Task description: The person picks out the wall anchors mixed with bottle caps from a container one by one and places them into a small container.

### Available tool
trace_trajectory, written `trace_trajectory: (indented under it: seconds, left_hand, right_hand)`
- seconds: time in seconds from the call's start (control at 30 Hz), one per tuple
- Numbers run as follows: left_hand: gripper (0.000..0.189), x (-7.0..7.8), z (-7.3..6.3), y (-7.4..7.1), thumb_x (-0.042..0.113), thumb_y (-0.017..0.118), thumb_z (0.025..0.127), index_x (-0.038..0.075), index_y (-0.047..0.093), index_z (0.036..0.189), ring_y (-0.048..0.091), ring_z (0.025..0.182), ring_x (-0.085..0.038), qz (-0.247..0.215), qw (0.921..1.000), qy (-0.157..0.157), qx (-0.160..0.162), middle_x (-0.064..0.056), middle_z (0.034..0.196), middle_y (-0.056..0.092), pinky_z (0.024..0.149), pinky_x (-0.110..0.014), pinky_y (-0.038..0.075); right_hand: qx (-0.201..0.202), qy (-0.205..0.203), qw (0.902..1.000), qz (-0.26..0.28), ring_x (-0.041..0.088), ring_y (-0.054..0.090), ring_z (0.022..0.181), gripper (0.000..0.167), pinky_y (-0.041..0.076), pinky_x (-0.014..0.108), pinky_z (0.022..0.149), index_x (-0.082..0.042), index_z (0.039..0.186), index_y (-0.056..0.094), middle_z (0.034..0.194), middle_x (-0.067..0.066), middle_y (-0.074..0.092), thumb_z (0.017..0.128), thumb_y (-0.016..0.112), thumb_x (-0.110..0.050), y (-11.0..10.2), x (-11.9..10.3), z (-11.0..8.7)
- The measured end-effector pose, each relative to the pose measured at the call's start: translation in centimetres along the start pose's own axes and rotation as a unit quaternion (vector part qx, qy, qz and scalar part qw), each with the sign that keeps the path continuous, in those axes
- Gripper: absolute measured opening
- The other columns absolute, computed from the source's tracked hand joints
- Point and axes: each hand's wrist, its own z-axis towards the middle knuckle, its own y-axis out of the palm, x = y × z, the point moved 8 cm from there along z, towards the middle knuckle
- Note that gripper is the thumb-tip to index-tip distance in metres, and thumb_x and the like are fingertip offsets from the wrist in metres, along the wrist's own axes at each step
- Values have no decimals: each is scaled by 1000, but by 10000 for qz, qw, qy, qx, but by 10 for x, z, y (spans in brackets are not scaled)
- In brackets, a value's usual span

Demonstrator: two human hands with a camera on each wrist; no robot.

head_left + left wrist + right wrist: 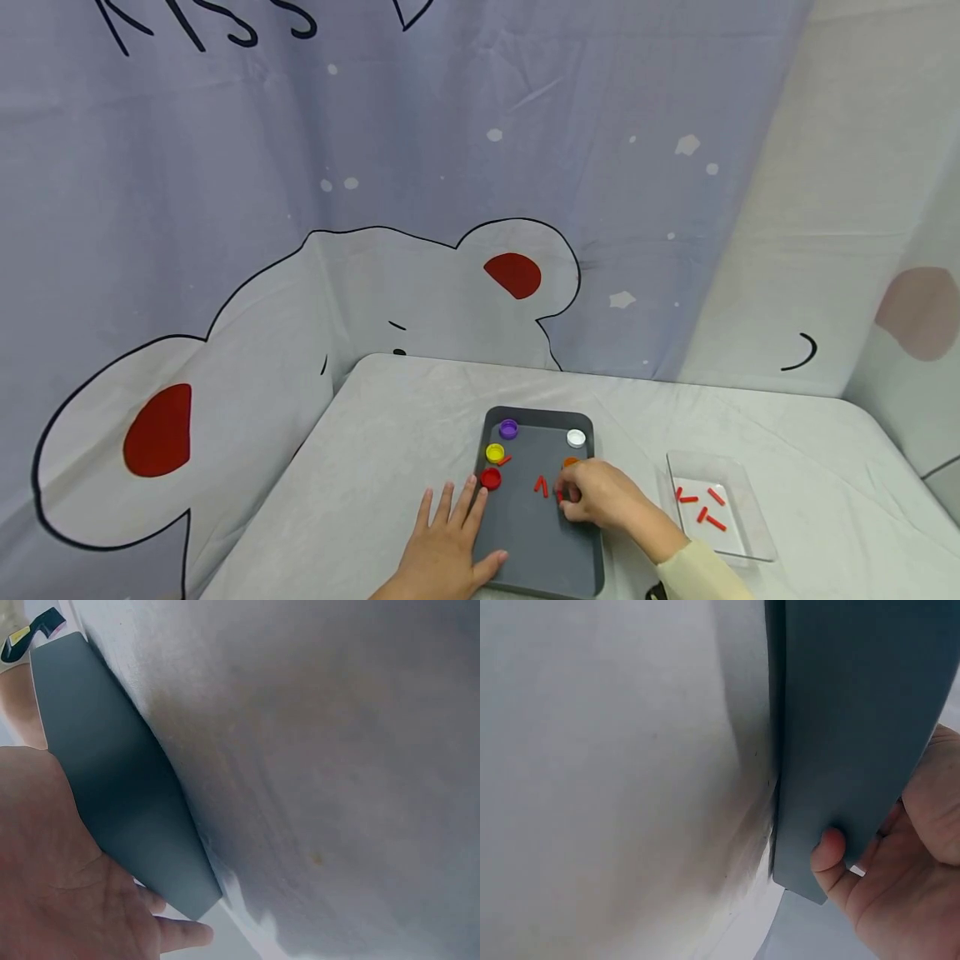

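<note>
A red stick (559, 497) is pinched in the right hand (600, 493); the tray (536, 537) is touched by the left hand (442, 552), fingers spread wide.

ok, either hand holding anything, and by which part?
Right hand seems to pinch a red stick; exactly where is hidden. Left hand holds nothing.

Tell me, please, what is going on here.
A person's right hand seems to pinch a red stick at the tray, near the orange cap. The left hand rests, fingers spread, at its left edge. A purple cap, yellow cap and red cap line that side; a white cap sits opposite. Three loose sticks lie between, and a clear box holds more.
</note>
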Motion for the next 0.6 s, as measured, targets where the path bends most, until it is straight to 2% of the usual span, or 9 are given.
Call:
trace_trajectory:
  seconds: [0.13,0.27,0.6]
  left_hand:
    - [87,0,0,0,72,43,96,14,35,159,27,150,-43,16,10000,-8,-20,-8,167,25,118,-66,14]
    - [87,0,1,0,72,43,95,15,35,159,27,150,-43,24,10000,-22,-41,-7,167,25,118,-66,13]
    - [87,-3,2,4,73,42,95,15,34,160,26,150,-43,-59,9999,-71,-117,-7,168,24,118,-66,12]
  right_hand:
    - [164,-131,9997,119,-3,43,59,10,40,22,57,-13,87,73,62,-18,47,78,78,-14,-5,-2,-3]
    - [437,-280,9975,489,-5,44,59,13,43,21,58,-9,91,75,63,-18,50,78,77,-9,-13,-3,-8]
    - [1108,-338,9826,1452,-5,49,63,18,46,20,59,-7,97,76,68,-18,57,80,78,-4,-30,3,-22]
